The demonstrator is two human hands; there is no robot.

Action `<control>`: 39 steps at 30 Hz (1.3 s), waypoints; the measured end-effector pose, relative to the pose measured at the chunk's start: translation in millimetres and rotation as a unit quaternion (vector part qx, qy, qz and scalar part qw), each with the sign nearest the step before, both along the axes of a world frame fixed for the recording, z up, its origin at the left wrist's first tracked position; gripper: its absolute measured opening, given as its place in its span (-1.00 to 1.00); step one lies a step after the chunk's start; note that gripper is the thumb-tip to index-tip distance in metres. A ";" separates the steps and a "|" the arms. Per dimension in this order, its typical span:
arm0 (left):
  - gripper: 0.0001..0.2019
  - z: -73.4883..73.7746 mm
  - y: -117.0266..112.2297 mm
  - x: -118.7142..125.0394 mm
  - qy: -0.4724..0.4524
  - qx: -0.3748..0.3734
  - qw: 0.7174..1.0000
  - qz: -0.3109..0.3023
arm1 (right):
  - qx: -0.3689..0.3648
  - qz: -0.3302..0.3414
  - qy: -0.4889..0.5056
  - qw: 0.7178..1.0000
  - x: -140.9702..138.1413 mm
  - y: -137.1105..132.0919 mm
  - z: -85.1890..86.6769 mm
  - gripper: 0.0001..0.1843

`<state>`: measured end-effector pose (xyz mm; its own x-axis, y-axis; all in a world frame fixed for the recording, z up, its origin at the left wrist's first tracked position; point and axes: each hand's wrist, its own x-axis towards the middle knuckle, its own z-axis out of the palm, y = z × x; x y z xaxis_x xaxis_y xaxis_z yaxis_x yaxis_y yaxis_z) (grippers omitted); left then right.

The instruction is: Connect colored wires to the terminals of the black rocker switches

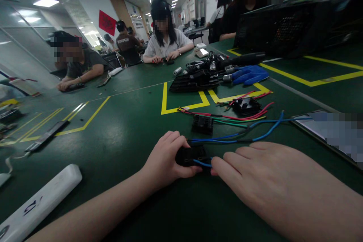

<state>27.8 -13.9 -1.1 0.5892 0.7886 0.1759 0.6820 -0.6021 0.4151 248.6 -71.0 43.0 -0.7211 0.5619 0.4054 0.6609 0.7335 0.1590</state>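
Note:
My left hand is closed around the left end of a small black plastic block, fingers on the far side and thumb on the near side. A short length of blue wire runs along the block's near right side into the pinch of my right hand. The tips of the right fingers are mostly hidden. Just beyond the block lie other blue wires. Farther back is a second black block, with green wires and red wires beside it.
A third black block with red wires lies behind. Beyond are a black slatted part, a tangle of cables and a blue glove. A tablet-like screen is at right, a white bar at left. Several people sit around the green table.

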 end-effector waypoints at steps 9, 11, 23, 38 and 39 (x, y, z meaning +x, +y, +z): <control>-0.63 -0.4 0.1 -1.0 -0.003 -0.006 1.000 0.007 | -0.156 -0.046 -0.143 0.976 -10.5 3.0 -19.0 -0.79; -0.63 -0.6 0.7 -1.6 -0.004 -0.009 1.000 0.006 | -0.120 -0.030 -0.099 0.987 -7.8 2.5 -15.3 -0.80; -0.65 -1.8 0.9 -2.1 -0.013 0.002 1.000 -0.002 | -0.022 0.008 0.006 1.000 -6.9 -3.3 -4.9 -0.80; -0.65 0.4 0.4 -0.3 -0.010 -0.006 1.000 0.003 | 0.025 0.002 0.043 0.999 -3.9 1.5 1.0 -0.81; -0.65 0.2 0.5 0.0 -0.011 -0.004 1.000 0.002 | 0.032 0.004 0.041 0.999 -4.0 1.3 2.4 -0.82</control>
<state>27.8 -13.4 -0.9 0.5821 0.7925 0.1819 0.6753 -0.5958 0.4347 244.6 -69.7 45.4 -0.6886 0.5268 0.4983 0.6676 0.7288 0.1520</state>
